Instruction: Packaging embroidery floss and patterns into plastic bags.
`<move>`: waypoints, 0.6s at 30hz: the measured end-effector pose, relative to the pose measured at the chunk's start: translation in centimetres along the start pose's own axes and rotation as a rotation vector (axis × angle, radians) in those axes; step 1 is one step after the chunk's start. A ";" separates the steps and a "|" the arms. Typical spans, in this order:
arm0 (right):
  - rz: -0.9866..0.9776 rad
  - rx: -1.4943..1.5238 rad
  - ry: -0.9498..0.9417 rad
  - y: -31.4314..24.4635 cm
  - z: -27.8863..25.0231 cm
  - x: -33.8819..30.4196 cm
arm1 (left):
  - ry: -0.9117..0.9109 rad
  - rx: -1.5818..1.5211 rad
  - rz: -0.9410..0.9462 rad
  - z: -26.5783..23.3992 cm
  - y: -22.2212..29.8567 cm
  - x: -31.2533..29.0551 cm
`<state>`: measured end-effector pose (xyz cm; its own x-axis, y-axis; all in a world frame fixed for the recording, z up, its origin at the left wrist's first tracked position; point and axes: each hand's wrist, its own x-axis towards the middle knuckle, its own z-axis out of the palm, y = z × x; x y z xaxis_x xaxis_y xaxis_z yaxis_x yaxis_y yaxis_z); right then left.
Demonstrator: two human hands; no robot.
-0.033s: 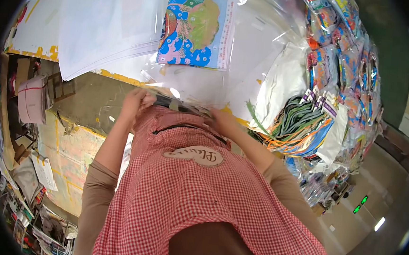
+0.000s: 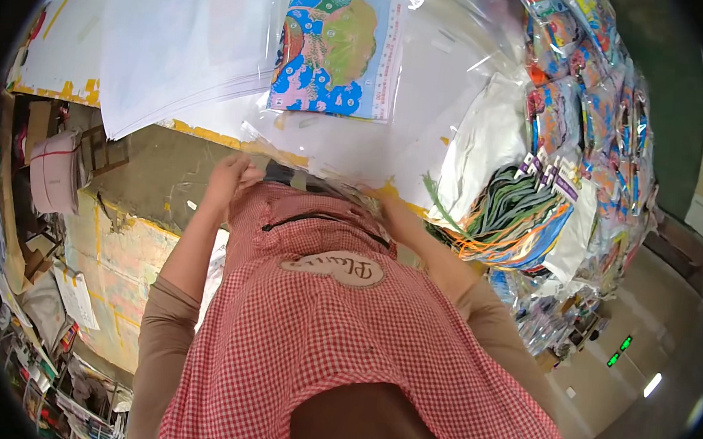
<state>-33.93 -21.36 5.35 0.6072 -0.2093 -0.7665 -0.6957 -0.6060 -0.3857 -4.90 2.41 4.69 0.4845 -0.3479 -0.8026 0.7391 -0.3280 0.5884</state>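
At the table's front edge, close to the apron, my left hand point(image 2: 230, 180) has its fingers curled together; what they hold, if anything, I cannot make out. My right hand point(image 2: 386, 209) is near the same edge further right, its fingers mostly hidden and blurred. Between and beyond the hands, clear plastic film point(image 2: 271, 139) shows by its glare near the edge. A folded colour-printed sheet point(image 2: 338, 55) with a blue and green picture lies further up the table. White paper sheets point(image 2: 178, 69) are spread to its left.
The white table point(image 2: 433, 103) has worn yellow tape along its edge. On the right, bundled coloured threads point(image 2: 515, 215) lie on a white packet beside a pile of plastic-wrapped colourful packs point(image 2: 595, 114). A strapped pinkish bundle point(image 2: 55, 170) stands at the left.
My right hand has shifted slightly right. The clear film's glare near the table edge has changed place, and the printed sheet sits a touch further left. My left hand is almost unmoved.
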 end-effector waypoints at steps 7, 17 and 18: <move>0.319 -0.411 -0.467 16.7 3.3 -11.5 | 0.067 0.663 0.359 -5.3 -0.4 2.1; -0.625 -0.457 0.831 0.9 -4.4 5.1 | -0.481 1.783 1.286 0.2 4.3 2.2; -0.736 -0.485 0.801 0.5 -4.7 5.7 | -0.504 1.679 1.275 0.1 4.1 3.0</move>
<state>-28.98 -26.44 3.21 0.9866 -0.0051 0.1629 0.0333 -0.9721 -0.2322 -0.47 -0.09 4.71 -0.0896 -0.9918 -0.0915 -0.9248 0.0487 0.3773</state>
